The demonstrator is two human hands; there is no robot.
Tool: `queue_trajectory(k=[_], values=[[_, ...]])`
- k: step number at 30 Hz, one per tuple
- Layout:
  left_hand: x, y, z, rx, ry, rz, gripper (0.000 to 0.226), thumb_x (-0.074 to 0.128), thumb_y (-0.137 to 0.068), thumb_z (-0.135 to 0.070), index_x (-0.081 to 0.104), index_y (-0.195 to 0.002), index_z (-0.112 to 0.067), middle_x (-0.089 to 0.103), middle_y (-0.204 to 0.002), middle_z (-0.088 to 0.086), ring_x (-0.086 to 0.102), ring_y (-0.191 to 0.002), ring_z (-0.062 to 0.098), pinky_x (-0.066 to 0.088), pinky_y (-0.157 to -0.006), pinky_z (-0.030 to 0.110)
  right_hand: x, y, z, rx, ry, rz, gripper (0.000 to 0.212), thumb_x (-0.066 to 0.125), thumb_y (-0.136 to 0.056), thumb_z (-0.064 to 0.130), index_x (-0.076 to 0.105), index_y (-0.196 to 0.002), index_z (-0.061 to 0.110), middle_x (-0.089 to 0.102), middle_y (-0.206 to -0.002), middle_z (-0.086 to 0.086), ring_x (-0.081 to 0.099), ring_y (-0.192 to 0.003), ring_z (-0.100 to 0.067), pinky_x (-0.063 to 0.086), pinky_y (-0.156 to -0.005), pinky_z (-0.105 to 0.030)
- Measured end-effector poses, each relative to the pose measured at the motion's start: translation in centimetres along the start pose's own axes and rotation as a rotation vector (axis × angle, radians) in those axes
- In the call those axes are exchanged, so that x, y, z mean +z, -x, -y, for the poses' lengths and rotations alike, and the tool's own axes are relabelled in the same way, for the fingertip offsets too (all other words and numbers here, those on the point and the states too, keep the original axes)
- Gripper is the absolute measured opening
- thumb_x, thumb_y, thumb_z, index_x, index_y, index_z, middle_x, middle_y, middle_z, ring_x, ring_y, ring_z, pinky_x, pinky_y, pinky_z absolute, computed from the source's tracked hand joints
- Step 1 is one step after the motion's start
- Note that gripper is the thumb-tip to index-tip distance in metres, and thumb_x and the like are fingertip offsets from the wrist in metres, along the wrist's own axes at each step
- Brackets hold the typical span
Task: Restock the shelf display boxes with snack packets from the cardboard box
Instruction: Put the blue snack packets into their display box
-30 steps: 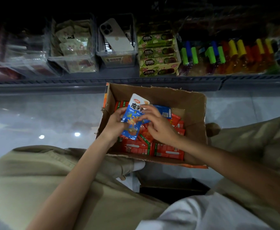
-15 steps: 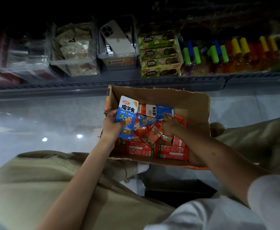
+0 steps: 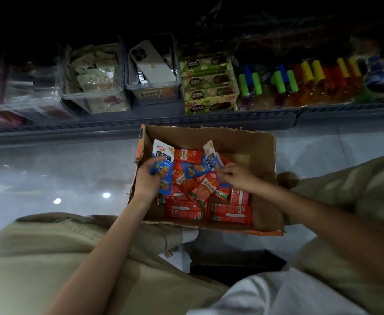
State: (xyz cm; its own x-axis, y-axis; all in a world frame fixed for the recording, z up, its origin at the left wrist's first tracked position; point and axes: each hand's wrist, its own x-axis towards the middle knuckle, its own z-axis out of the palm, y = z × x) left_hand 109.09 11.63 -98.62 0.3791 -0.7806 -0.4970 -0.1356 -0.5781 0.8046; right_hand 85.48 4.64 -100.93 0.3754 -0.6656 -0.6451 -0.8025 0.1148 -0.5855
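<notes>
Fingers (image 3: 155,160) of the left hand (image 3: 146,180) are curling round a stack of blue packets (image 3: 165,176), gripping it upright at the nine o'clock side of the cardboard box (image 3: 209,131). The right hand (image 3: 238,177) is reaching in from four o'clock. Its fingertips (image 3: 223,171) are bending down onto the loose pile at the box's centre, just beside a tilted blue packet (image 3: 209,160); whether they are pinching it I cannot tell. Red packets (image 3: 186,210) are lying flat in rows along the six o'clock wall, with more red and blue ones lying jumbled over them. The box is sitting on the pale floor (image 3: 50,169) between the person's knees in khaki trousers (image 3: 50,258). At twelve o'clock from the box the shelf edge (image 3: 186,121) is running across. On the shelf a clear bin (image 3: 154,96) is holding a phone (image 3: 152,62) leaning camera side up. At its nine o'clock a second bin (image 3: 88,96) is holding pale packets (image 3: 91,73). At its three o'clock green cartons (image 3: 209,87) are standing stacked, with bottles with coloured caps (image 3: 300,80) lying beyond them.
</notes>
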Motion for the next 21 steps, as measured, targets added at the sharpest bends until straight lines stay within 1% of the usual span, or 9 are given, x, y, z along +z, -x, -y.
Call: queue_trajectory(k=[2,4,6,7,10,13,17,19,21], values=[[0.2,0.6,-0.7,-0.023,0.031,0.031,0.033,0.046,-0.097,-0.002,0.055,-0.123,-0.02,0.051,-0.131,0.004,0.058,-0.11,0.018,0.056,-0.079,0.032,-1.5,2.5,1.6,-0.061,-0.305,0.025,0.032,0.044,-0.098,0.01,0.056,-0.128,0.009,0.051,-0.124,0.0,0.049,-0.118,-0.014,0.039,-0.094,-0.019],[0.5,1.6,-1.6,-0.024,0.127,0.077,0.032,0.047,-0.098,-0.01,0.053,-0.128,-0.019,0.053,-0.126,0.001,0.061,-0.095,0.008,0.053,-0.066,0.017,-2.5,5.0,3.2,-0.104,-0.652,0.094,0.032,0.043,-0.097,0.004,0.057,-0.125,0.009,0.055,-0.121,0.009,0.055,-0.112,-0.007,0.046,-0.093,-0.02],[1.0,2.6,-2.4,-0.008,0.249,0.123,0.031,0.045,-0.099,-0.016,0.055,-0.128,-0.018,0.056,-0.126,0.0,0.063,-0.091,0.003,0.052,-0.066,0.014,-3.0,6.7,4.3,-0.18,-0.871,0.147,0.032,0.042,-0.096,0.0,0.059,-0.122,0.009,0.059,-0.123,0.008,0.059,-0.112,-0.008,0.048,-0.094,-0.02],[1.2,3.2,-2.8,0.001,0.318,0.161,0.03,0.043,-0.099,-0.019,0.056,-0.126,-0.019,0.058,-0.126,-0.001,0.065,-0.092,0.003,0.054,-0.071,0.018,-3.0,7.2,4.7,-0.224,-0.926,0.164,0.033,0.041,-0.096,-0.001,0.059,-0.121,0.009,0.06,-0.125,0.005,0.058,-0.115,-0.011,0.047,-0.096,-0.022],[2.2,4.9,-3.6,0.045,0.486,0.262,0.029,0.043,-0.098,-0.03,0.057,-0.121,-0.019,0.063,-0.123,0.006,0.066,-0.101,0.013,0.055,-0.084,0.031,-2.9,8.1,5.5,-0.275,-0.985,0.217,0.034,0.041,-0.096,0.0,0.057,-0.124,0.008,0.059,-0.13,0.001,0.057,-0.119,-0.015,0.046,-0.099,-0.026],[3.4,6.7,-4.5,0.095,0.629,0.217,0.034,0.054,-0.091,-0.024,0.055,-0.122,-0.009,0.065,-0.117,0.012,0.066,-0.098,0.019,0.055,-0.083,0.031,-2.3,8.6,5.7,-0.262,-0.947,0.233,0.034,0.042,-0.096,0.002,0.058,-0.124,0.01,0.059,-0.129,0.0,0.056,-0.119,-0.016,0.043,-0.103,-0.03],[4.3,7.9,-4.5,0.187,0.538,0.099,0.034,0.054,-0.09,-0.002,0.049,-0.123,-0.006,0.064,-0.114,0.013,0.065,-0.097,0.023,0.056,-0.075,0.028,-2.1,9.1,5.4,-0.256,-0.908,0.218,0.031,0.043,-0.096,0.004,0.063,-0.117,0.017,0.059,-0.126,0.005,0.057,-0.117,-0.014,0.046,-0.1,-0.03],[4.4,7.9,-4.3,0.235,0.491,0.065,0.032,0.056,-0.088,0.002,0.048,-0.117,-0.008,0.064,-0.114,0.013,0.064,-0.1,0.026,0.056,-0.073,0.027,-2.3,9.4,5.5,-0.263,-0.853,0.223,0.03,0.043,-0.098,0.008,0.065,-0.114,0.021,0.059,-0.125,0.007,0.058,-0.115,-0.012,0.048,-0.097,-0.028],[4.5,7.9,-4.0,0.265,0.447,0.047,0.036,0.058,-0.087,0.004,0.047,-0.117,-0.012,0.062,-0.117,0.012,0.063,-0.105,0.028,0.056,-0.074,0.027,-2.1,9.4,5.5,-0.267,-0.782,0.174,0.028,0.044,-0.097,0.009,0.065,-0.114,0.017,0.059,-0.124,0.003,0.059,-0.11,-0.011,0.05,-0.088,-0.021]])
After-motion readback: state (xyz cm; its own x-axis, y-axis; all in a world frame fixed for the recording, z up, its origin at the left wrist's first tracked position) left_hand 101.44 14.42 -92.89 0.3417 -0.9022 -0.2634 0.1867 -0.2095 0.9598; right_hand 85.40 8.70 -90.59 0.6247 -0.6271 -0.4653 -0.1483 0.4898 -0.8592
